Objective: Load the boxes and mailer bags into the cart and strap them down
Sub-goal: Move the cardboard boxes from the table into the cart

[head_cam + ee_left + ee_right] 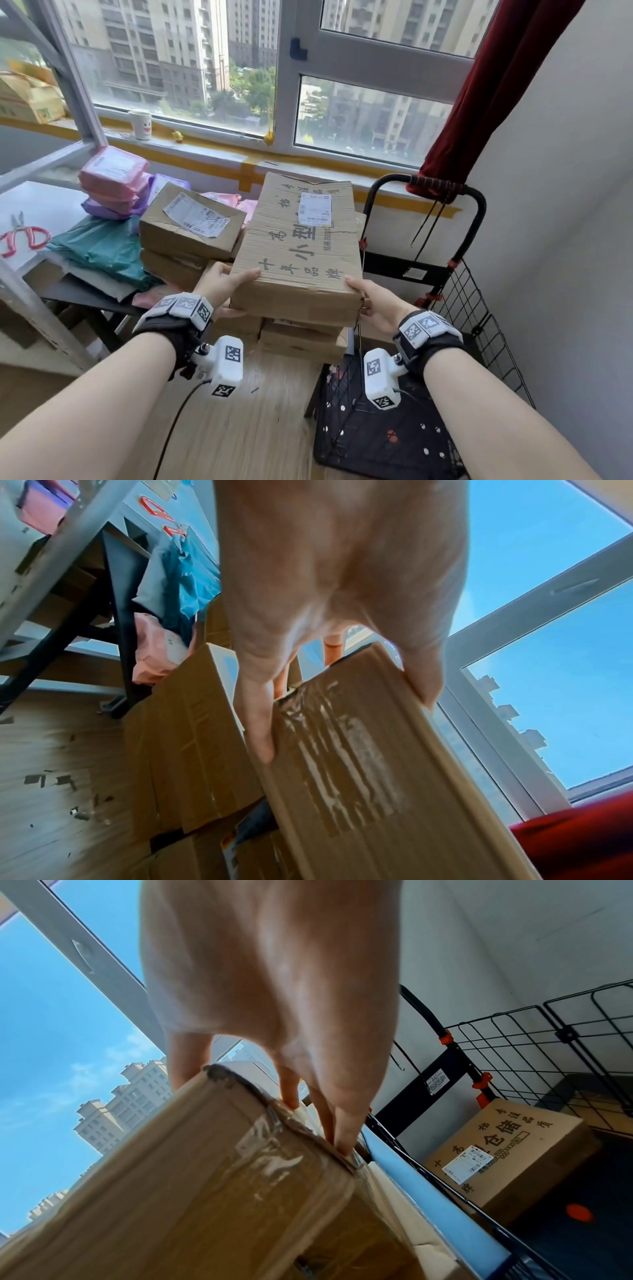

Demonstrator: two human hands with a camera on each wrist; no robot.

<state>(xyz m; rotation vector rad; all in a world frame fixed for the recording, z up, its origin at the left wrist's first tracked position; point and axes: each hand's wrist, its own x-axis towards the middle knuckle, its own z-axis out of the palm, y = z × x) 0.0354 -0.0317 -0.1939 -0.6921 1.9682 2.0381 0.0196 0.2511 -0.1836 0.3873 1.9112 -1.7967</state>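
Observation:
A long cardboard box [301, 240] printed with black characters and bearing a white label hangs above a stack of other boxes [191, 228]. My left hand [227, 286] grips its near left corner, thumb on top and fingers [257, 723] under the taped end [359, 777]. My right hand [371, 301] grips the near right corner [205, 1177] in the same way. The black wire cart [472, 308] stands to the right, and one similar printed box [514, 1158] lies inside it. Pink mailer bags [113, 173] and teal mailer bags [102, 248] lie to the left of the stack.
The cart handle [424, 181] has a strap wound round it, under a red curtain [479, 85]. A white wall closes off the right side. Red-handled scissors [24, 236] lie on a white table at left. A mug [141, 125] stands on the window sill.

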